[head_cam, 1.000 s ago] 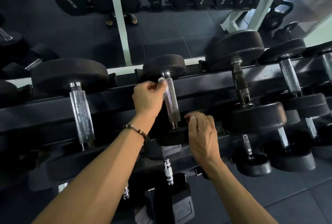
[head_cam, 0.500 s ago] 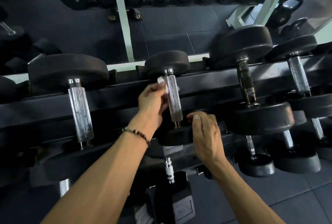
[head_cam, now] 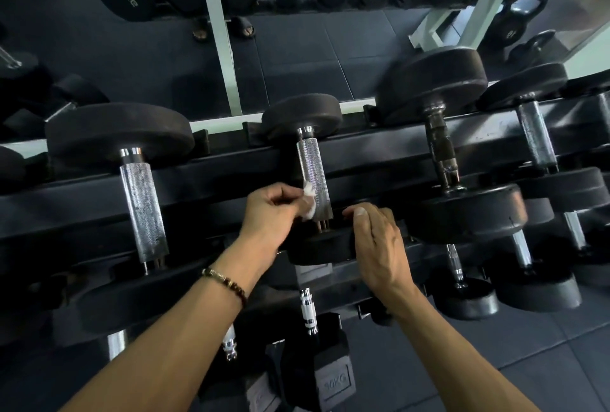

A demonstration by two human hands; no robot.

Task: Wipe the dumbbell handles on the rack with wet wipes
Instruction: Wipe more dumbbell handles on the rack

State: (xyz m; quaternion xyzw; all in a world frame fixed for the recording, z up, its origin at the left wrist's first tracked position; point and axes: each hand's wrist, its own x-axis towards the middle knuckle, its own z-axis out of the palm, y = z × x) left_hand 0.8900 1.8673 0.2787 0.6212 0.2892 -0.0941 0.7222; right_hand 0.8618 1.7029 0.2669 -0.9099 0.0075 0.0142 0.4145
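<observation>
A black dumbbell with a knurled chrome handle (head_cam: pixel 312 167) lies across the top tier of the black rack (head_cam: pixel 373 154), straight ahead. My left hand (head_cam: pixel 270 213) pinches a small white wet wipe (head_cam: pixel 308 202) against the lower left side of that handle. My right hand (head_cam: pixel 379 240) rests on the dumbbell's near black head (head_cam: pixel 317 248), fingers curved over its top edge. The part of the wipe inside my fingers is hidden.
More dumbbells sit on the same tier: a chrome-handled one (head_cam: pixel 142 203) to the left, a dark-handled one (head_cam: pixel 440 151) and another chrome one (head_cam: pixel 536 137) to the right. Lower tiers hold smaller dumbbells (head_cam: pixel 333 378). A mirror behind reflects another rack and kettlebells (head_cam: pixel 518 22).
My left hand has slid the wipe down the handle from just under the far head to near the bottom end. My right hand has stayed on the near head.
</observation>
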